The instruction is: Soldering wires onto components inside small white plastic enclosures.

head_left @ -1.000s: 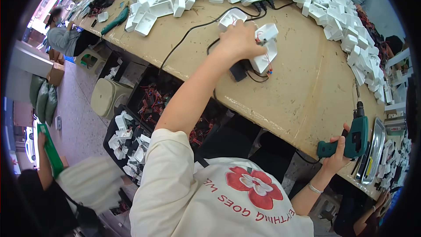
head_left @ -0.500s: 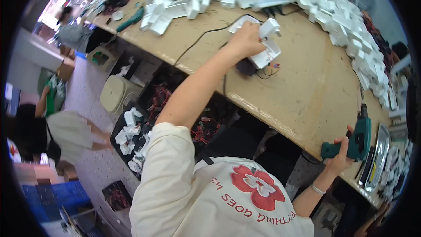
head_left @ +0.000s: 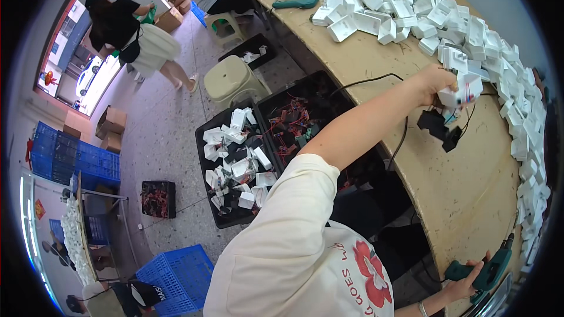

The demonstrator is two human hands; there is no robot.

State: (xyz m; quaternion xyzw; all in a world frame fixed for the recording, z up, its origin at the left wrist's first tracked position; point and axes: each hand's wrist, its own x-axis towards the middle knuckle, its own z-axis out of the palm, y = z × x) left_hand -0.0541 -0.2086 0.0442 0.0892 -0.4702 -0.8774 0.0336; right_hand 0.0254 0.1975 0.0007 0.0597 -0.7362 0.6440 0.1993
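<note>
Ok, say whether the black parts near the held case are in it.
Out: the black parts show below the white case in the left hand.

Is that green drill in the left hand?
No, the right hand grips the green drill, while the left hand holds a white case.

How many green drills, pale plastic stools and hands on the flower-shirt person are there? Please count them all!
Green drills: 2 (one in the right hand, one lying on the table)
Pale plastic stools: 2
That person's hands: 2
Total: 6
</note>
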